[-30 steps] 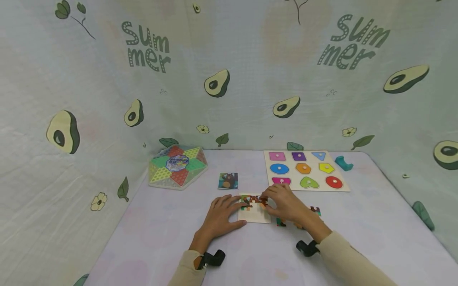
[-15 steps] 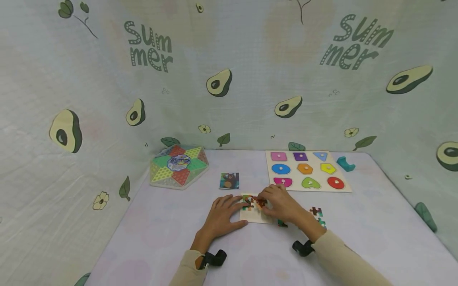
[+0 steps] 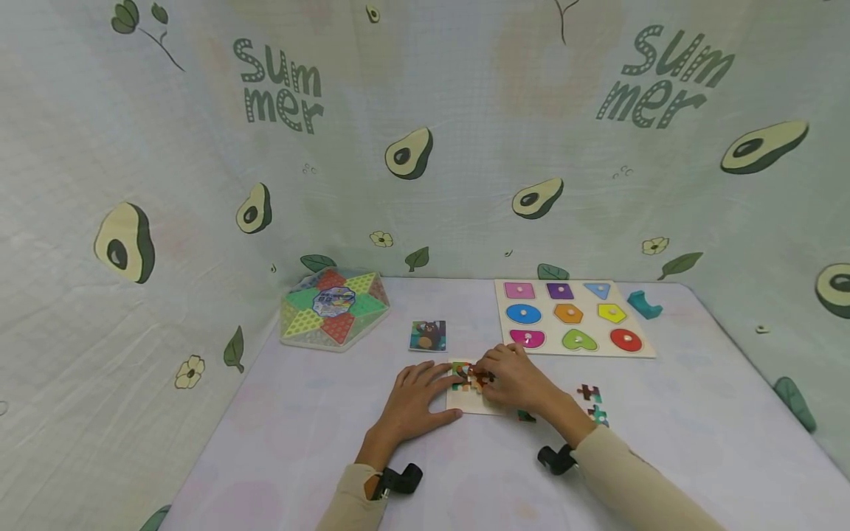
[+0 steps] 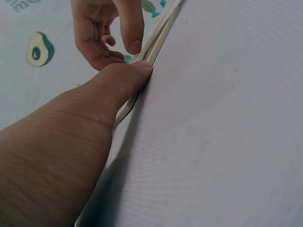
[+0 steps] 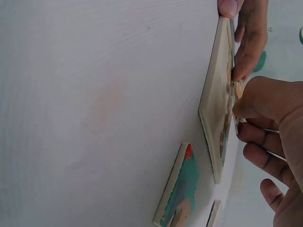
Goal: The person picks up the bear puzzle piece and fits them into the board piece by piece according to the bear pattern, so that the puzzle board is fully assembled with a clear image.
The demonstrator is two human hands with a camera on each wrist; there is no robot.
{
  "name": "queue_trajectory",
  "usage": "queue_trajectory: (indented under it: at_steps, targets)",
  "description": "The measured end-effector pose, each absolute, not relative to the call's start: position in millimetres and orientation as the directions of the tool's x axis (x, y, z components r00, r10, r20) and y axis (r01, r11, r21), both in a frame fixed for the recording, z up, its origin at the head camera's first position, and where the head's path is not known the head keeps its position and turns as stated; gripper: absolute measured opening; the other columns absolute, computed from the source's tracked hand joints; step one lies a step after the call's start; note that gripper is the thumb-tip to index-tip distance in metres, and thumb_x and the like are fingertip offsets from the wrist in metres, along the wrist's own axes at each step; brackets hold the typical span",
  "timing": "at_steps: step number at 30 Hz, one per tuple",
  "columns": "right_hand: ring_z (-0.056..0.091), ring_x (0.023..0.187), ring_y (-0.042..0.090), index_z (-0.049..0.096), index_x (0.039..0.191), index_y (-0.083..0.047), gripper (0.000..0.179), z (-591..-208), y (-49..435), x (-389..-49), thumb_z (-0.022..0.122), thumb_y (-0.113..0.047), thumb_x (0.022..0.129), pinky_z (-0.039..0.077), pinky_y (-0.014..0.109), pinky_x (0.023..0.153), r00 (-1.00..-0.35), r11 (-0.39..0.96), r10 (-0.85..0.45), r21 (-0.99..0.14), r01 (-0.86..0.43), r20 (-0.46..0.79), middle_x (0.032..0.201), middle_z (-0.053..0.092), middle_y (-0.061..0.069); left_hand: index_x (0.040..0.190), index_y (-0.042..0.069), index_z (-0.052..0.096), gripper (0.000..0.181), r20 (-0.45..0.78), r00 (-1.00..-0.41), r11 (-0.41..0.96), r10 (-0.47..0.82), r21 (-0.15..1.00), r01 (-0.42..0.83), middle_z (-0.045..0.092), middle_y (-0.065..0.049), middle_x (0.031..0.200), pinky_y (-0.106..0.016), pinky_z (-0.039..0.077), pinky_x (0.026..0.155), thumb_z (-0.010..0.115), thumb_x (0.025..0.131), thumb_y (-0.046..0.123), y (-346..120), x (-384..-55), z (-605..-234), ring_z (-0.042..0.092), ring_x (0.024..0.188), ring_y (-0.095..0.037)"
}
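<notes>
A pale wooden puzzle board (image 3: 467, 404) lies on the table, its far part filled with brown, green and orange jigsaw pieces. My left hand (image 3: 417, 404) rests at its left side, fingertips over the fitted pieces. In the left wrist view the thumb (image 4: 128, 75) presses on the board's near edge. My right hand (image 3: 521, 380) pinches a small jigsaw piece (image 5: 239, 89) between thumb and fingers, low over the fitted part; its picture is mostly hidden. To the right lie loose jigsaw pieces, including a brown one (image 3: 588, 392) and a teal one (image 3: 598, 415).
A bear picture card (image 3: 428, 335) lies behind the puzzle board. A coloured shape board (image 3: 576, 318) is at the back right, beside a teal curved block (image 3: 644, 304). A hexagonal star-patterned game box (image 3: 334, 310) sits at the back left. A printed cloth hangs behind.
My right hand has shifted a little left over the puzzle board with the jigsaw piece, uncovering loose pieces on the right. The left hand stays on the board. The head view has drifted slightly.
</notes>
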State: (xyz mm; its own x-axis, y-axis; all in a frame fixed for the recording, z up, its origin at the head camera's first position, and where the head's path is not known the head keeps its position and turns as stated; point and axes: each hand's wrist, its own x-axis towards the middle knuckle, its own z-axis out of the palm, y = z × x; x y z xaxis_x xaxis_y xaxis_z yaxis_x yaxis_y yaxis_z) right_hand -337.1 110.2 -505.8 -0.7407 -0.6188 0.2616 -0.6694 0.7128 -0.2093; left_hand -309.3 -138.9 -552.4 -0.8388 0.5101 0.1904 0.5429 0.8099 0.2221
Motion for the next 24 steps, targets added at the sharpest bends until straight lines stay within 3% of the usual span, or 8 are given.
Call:
queue_trajectory:
  at_steps: [9,14,24]
  targets:
    - [0.058,0.099,0.020,0.075,0.104,-0.015,0.023,-512.2,106.7,-336.8,0.078,-0.019,0.081,0.042,0.046,0.090,-0.730,0.717,-0.629,-0.165,-0.677,0.267,0.102,0.066,-0.002,0.146,0.038,0.050,0.064,0.202,-0.832,0.808,0.517,0.208,0.552,0.038,0.007,0.157,-0.055,0.022,0.115,0.050,0.092,0.071,-138.2,-311.1,-554.2,0.030,0.145,-0.027]
    - [0.059,0.099,0.019,0.076,0.107,-0.016,0.023,-510.2,104.9,-337.2,0.077,-0.017,0.084,0.041,0.047,0.091,-0.757,0.731,-0.612,-0.200,-0.652,0.230,0.104,0.065,-0.003,0.147,0.039,0.049,0.064,0.186,-0.838,0.815,0.514,0.199,0.544,0.036,0.008,0.158,-0.054,0.022,0.115,0.049,0.092,0.071,-138.1,-312.6,-552.1,0.029,0.146,-0.026]
    - [0.059,0.104,0.020,0.079,0.109,-0.020,0.021,-510.2,109.2,-337.6,0.077,-0.023,0.089,0.043,0.044,0.088,-0.728,0.706,-0.650,-0.183,-0.684,0.216,0.110,0.067,-0.004,0.147,0.040,0.049,0.063,0.171,-0.843,0.818,0.509,0.208,0.536,0.036,0.008,0.158,-0.054,0.020,0.116,0.050,0.092,0.071,-138.3,-313.0,-553.0,0.028,0.146,-0.025]
